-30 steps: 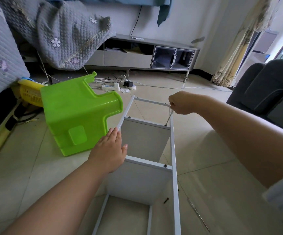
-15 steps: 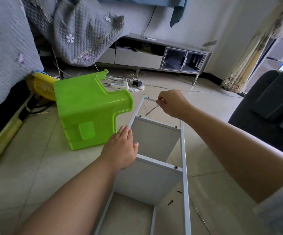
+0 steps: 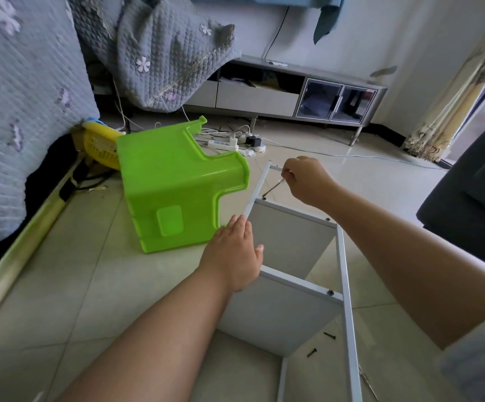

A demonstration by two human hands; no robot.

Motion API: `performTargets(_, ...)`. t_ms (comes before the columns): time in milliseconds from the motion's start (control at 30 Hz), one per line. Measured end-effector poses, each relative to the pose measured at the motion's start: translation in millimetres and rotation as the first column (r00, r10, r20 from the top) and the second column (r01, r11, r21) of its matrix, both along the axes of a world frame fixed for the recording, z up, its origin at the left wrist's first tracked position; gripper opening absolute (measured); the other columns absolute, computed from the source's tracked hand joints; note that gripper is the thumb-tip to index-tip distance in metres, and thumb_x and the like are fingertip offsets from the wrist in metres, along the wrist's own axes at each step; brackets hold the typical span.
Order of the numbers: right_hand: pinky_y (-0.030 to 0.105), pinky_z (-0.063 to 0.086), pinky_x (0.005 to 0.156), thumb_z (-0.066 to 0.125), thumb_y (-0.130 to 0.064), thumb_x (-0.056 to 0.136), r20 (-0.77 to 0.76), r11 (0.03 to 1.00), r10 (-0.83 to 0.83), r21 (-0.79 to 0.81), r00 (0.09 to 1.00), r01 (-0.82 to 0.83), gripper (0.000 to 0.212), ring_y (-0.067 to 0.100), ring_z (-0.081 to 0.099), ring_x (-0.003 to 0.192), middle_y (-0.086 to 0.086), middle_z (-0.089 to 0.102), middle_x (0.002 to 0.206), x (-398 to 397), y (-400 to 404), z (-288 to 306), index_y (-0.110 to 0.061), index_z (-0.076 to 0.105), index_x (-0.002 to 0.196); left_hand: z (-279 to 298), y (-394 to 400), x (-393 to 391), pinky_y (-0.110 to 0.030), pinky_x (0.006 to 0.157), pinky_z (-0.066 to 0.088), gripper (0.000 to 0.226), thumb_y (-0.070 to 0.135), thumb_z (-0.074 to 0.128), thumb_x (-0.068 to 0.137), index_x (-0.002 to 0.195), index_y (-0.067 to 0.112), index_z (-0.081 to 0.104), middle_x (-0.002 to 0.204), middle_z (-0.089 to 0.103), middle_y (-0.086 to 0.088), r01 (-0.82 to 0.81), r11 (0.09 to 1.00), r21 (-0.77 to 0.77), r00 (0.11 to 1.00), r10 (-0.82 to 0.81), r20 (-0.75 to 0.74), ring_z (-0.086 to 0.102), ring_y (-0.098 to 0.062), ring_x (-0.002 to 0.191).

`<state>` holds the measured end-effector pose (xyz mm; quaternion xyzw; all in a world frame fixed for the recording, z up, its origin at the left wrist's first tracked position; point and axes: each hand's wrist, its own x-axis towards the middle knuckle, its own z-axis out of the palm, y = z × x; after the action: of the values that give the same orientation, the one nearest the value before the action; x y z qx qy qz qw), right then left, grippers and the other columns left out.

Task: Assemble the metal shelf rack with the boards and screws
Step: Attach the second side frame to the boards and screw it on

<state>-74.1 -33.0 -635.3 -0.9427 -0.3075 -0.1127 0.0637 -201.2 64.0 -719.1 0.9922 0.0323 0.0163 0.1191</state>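
The white metal shelf rack (image 3: pixel 344 274) lies on its side on the tiled floor, with two white boards (image 3: pixel 290 242) fixed between its rails. My left hand (image 3: pixel 235 253) rests flat, fingers straight, on the left rail beside the upper board. My right hand (image 3: pixel 305 178) grips a thin screwdriver (image 3: pixel 273 188) whose tip points down-left at the top left corner of the upper board. Dark screw heads (image 3: pixel 330 292) show on the right ends of the boards. Two loose black screws (image 3: pixel 328 335) lie on the floor inside the frame.
A bright green plastic stool (image 3: pixel 177 192) lies tipped over just left of the rack. Behind it are a yellow basket (image 3: pixel 99 143), a power strip with cables (image 3: pixel 226 143) and a low TV cabinet (image 3: pixel 293 94). A quilted grey cover (image 3: pixel 17 111) hangs at left, a dark sofa (image 3: pixel 473 198) at right.
My right hand has carried the screwdriver from the right rail across to the left corner of the upper board. My left hand stays on the left rail. The view has shifted.
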Motion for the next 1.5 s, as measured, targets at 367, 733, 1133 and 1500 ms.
performTargets(367, 0.029, 0.036, 0.085, 0.036, -0.007, 0.096, -0.081, 0.998, -0.011, -0.066, 0.997, 0.006, 0.028, 0.032, 0.05, 0.107, 0.02, 0.055, 0.115, -7.0, 5.1, 11.4, 0.001, 0.056, 0.113, 0.5, 0.4, -1.5, -0.031, 0.116, 0.005, 0.059, 0.032, 0.022, 0.1, 0.147, 0.001, 0.004, 0.156, -0.001, -0.01, -0.009, 1.0, 0.008, 1.0, 0.009, -0.007, -0.001, -0.019, 0.145)
performTargets(733, 0.02, 0.041, 0.063, 0.036, -0.004, 0.091, -0.184, 0.93, -0.222, -0.336, 0.958, 0.15, 0.021, 0.028, 0.054, 0.083, 0.019, 0.055, 0.1, -9.9, 48.7, 44.9, 0.009, 0.051, 0.096, 4.2, -0.9, -1.6, -0.032, 0.118, -0.001, 0.058, 0.032, 0.017, 0.101, 0.147, 0.002, -0.003, 0.156, -0.009, -0.011, -0.003, 1.0, -0.003, 0.995, 0.002, -0.099, -0.008, -0.02, 0.144)
performTargets(1133, 0.02, 0.027, 0.046, 0.033, 0.003, 0.092, -0.225, 0.939, -0.329, -0.179, 0.917, 0.293, 0.036, 0.016, 0.033, 0.05, 0.005, 0.033, 0.061, -14.2, 30.2, 42.2, -0.006, 0.031, 0.057, 2.4, 0.3, -0.4, -0.032, 0.118, 0.001, 0.058, 0.032, 0.018, 0.101, 0.147, 0.002, -0.002, 0.156, -0.008, -0.01, -0.004, 1.0, -0.004, 0.997, 0.003, -0.075, -0.006, -0.019, 0.145)
performTargets(1500, 0.017, 0.044, 0.081, 0.046, -0.008, 0.094, -0.307, 0.563, -0.371, 0.676, 0.877, 0.475, 0.03, 0.002, 0.057, 0.081, 0.015, 0.064, 0.1, -112.6, -166.6, -77.6, -0.003, 0.058, 0.121, 20.4, -11.4, -8.8, -0.031, 0.051, 0.046, 0.038, 0.024, 0.036, 0.086, 0.085, -0.002, 0.063, 0.084, 0.061, -0.019, -0.045, 0.984, 0.171, 0.964, -0.003, 0.267, 0.061, -0.035, 0.074)
